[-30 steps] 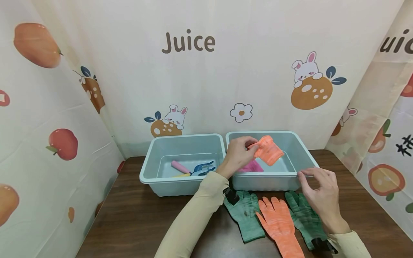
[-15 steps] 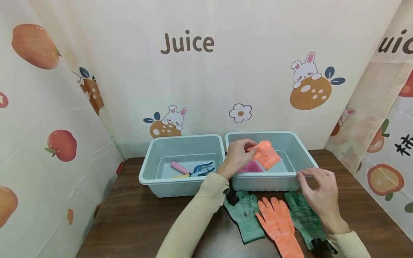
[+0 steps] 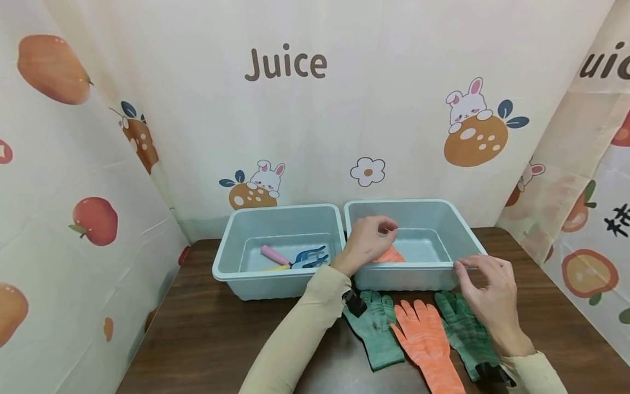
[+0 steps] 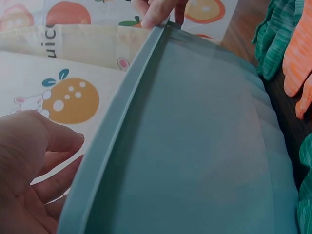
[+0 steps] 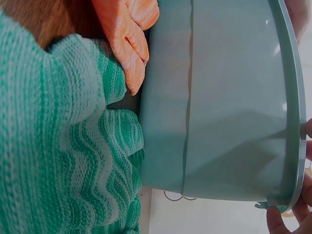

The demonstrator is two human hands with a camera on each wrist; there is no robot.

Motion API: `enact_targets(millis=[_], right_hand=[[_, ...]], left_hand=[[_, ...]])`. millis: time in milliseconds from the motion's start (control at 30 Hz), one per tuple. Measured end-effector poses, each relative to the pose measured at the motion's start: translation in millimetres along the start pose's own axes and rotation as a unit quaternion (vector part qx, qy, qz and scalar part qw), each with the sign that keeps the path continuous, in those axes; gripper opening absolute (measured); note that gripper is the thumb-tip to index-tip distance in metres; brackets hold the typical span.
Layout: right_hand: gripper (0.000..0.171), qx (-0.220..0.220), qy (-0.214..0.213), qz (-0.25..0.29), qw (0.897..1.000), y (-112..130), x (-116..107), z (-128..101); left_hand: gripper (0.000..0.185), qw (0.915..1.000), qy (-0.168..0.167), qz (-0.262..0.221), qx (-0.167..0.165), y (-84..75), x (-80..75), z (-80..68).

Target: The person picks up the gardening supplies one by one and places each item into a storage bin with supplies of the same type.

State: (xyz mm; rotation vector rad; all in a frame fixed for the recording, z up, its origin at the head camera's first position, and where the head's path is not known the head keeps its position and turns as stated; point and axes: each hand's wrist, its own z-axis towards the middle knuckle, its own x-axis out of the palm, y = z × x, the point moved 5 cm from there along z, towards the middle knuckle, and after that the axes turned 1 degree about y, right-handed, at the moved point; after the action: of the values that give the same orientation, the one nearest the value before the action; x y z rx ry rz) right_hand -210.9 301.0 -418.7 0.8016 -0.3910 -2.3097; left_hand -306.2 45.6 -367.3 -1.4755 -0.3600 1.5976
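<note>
My left hand (image 3: 368, 241) hangs over the left part of the right-hand pale blue plastic bin (image 3: 408, 278), fingers loosely bent around nothing. Beneath it a piece of an orange glove (image 3: 391, 255) shows inside the bin; the rest is hidden by the hand and front wall. My right hand (image 3: 492, 290) pinches the rim at the bin's front right corner, thumb outside and fingers over the edge. On the table before this bin lie a green glove (image 3: 376, 334), another orange glove (image 3: 424, 345) and a second green glove (image 3: 462, 334), partly covered by my right arm.
A second pale blue bin (image 3: 228, 271) stands close on the left. In it are a pink-handled tool (image 3: 274, 255) and a blue hand fork (image 3: 310, 257) with a yellow handle. A printed curtain (image 3: 305, 120) rises behind the wooden table (image 3: 197, 339).
The left hand has lowered the orange glove into the right bin and let go of it. The pink item there is out of sight now. The right hand has stayed at the corner.
</note>
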Motion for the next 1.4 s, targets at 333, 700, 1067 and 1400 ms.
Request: enact_targets(millis=[333, 700, 1067, 1400], right_hand=[[0.011, -0.006, -0.012, 0.003, 1.000, 1.2, 1.2, -0.7], [0.013, -0.001, -0.005, 0.000, 1.000, -1.1, 0.4, 0.0], [0.013, 0.000, -0.002, -0.001, 1.000, -0.8, 0.3, 0.6], [0.013, 0.001, -0.004, -0.007, 1.000, -1.7, 0.8, 0.2]], left_hand=[[0.021, 0.9996, -0.002, -0.015, 0.025, -5.5, -2.9, -6.8], [0.022, 0.9960, 0.002, -0.046, 0.077, -23.5, -7.1, -17.5], [0.021, 0.9935, 0.002, -0.037, 0.108, -33.9, -9.4, -27.4], [0.021, 0.9917, 0.003, -0.055, 0.116, -32.3, -11.8, -37.2]])
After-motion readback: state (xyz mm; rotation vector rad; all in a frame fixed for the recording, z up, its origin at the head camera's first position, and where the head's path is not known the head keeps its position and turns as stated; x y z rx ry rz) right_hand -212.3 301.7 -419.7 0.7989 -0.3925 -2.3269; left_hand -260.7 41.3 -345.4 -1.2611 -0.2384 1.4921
